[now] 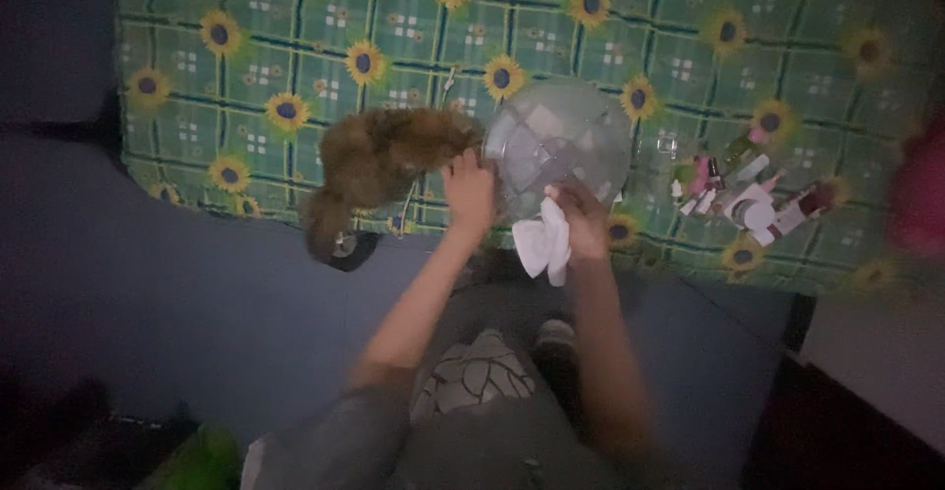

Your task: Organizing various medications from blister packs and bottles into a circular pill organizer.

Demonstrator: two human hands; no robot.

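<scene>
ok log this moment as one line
left hand steadies clear round cover | right hand holds white cloth at its rim | sunflower bedsheet beneath

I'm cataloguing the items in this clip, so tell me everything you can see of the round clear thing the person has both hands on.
The round clear thing looks like a transparent plastic dome or cover, with faint radial ribs or panels showing through; the blur hides finer detail. It rests on the sunflower-patterned green cloth, near its front edge. The left hand grips its left rim, and the right hand presses a white cloth against its lower edge. A brown furry thing lies just left of it, close to touching.
</scene>
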